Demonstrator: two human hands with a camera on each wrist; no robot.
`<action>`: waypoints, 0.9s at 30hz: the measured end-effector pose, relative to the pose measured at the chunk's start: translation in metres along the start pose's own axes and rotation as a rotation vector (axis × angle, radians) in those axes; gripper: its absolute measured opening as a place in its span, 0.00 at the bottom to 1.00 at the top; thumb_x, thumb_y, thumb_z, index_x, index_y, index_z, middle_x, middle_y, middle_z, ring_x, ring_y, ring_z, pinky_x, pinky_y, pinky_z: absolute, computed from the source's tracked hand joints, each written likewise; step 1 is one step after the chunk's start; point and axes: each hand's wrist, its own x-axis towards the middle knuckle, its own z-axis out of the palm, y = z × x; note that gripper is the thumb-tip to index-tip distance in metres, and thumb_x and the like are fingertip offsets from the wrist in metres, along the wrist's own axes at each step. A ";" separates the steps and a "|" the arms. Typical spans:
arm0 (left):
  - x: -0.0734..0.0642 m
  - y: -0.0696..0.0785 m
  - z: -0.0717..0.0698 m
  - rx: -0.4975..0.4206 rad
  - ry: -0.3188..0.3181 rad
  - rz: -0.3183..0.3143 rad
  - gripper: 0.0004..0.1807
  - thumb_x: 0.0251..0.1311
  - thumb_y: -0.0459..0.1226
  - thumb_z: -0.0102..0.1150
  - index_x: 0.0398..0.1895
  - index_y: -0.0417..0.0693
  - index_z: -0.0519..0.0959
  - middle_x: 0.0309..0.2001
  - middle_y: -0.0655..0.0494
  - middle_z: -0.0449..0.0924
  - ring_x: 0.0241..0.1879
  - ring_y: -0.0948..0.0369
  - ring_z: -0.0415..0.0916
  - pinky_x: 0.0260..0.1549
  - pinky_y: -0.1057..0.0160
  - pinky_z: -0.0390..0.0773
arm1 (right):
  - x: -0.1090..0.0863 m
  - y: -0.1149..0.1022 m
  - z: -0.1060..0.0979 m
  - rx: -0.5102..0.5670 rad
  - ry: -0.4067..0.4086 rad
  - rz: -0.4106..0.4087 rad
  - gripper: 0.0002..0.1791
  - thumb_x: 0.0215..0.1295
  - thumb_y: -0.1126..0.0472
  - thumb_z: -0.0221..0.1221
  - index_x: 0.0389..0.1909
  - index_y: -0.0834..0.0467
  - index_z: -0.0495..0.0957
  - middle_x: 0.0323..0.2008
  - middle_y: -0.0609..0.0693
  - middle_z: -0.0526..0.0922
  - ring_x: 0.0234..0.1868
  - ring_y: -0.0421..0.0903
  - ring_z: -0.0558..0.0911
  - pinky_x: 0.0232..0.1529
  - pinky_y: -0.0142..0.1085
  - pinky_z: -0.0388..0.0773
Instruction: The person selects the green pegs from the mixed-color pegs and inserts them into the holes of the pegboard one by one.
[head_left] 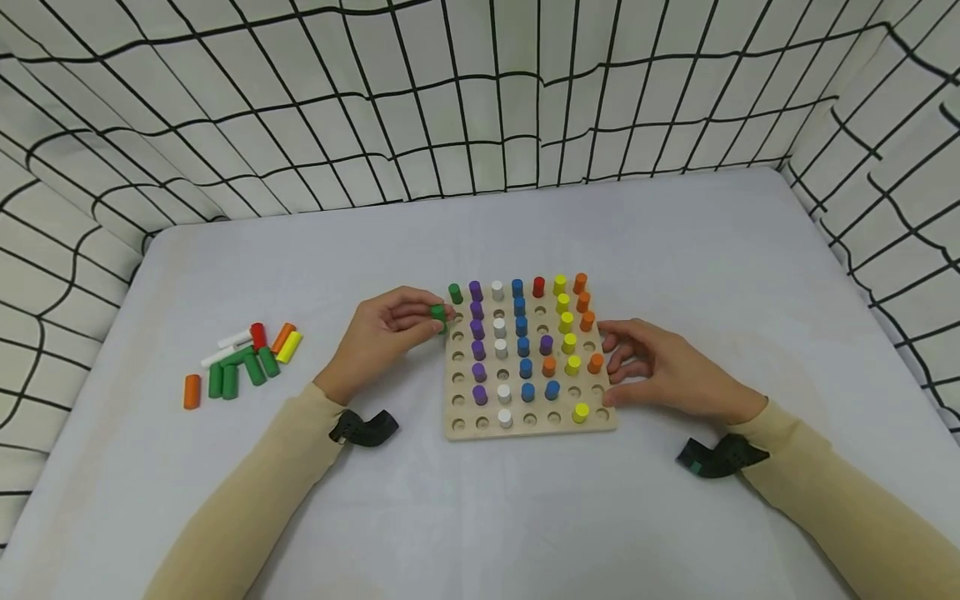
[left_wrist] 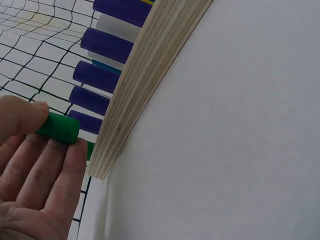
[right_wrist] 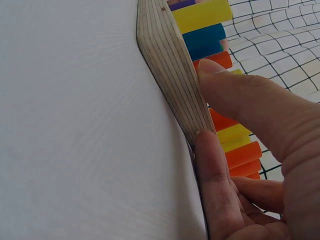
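A square wooden pegboard [head_left: 531, 425] lies on the table, with coloured pegs standing in many of its holes. My left hand [head_left: 390, 337] is at the board's left edge, pinching a green peg [left_wrist: 62, 128] between thumb and fingers. That peg is near the second hole of the left column, below a standing green peg [head_left: 455, 293]. Beside it runs a column of purple pegs [head_left: 477, 350]. At the board's right edge, my right hand [head_left: 660, 367] holds the side, its thumb [right_wrist: 215, 66] on the upper rim and a finger against the edge. Orange pegs [head_left: 596, 362] stand close by.
Left of the board lies a loose group of pegs: several green pegs [head_left: 229, 382], a red peg [head_left: 258, 335], a yellow peg [head_left: 288, 347], white pegs and orange pegs [head_left: 192, 392]. Black wire mesh [head_left: 465, 108] borders the back and sides of the white table [head_left: 480, 517].
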 end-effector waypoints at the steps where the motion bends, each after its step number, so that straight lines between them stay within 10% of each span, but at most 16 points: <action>1: 0.001 0.000 0.001 0.000 0.000 0.005 0.17 0.65 0.32 0.69 0.56 0.42 0.81 0.54 0.45 0.88 0.49 0.68 0.88 0.52 0.70 0.85 | 0.000 0.000 0.000 -0.002 -0.001 -0.004 0.52 0.54 0.56 0.78 0.77 0.61 0.60 0.55 0.54 0.74 0.47 0.41 0.84 0.52 0.25 0.85; 27: 0.012 -0.006 0.012 0.010 0.090 0.030 0.16 0.65 0.32 0.68 0.55 0.43 0.79 0.55 0.44 0.85 0.51 0.67 0.85 0.53 0.72 0.85 | 0.002 0.004 -0.002 0.011 0.001 0.005 0.53 0.52 0.55 0.79 0.76 0.60 0.61 0.56 0.54 0.74 0.48 0.42 0.84 0.52 0.25 0.85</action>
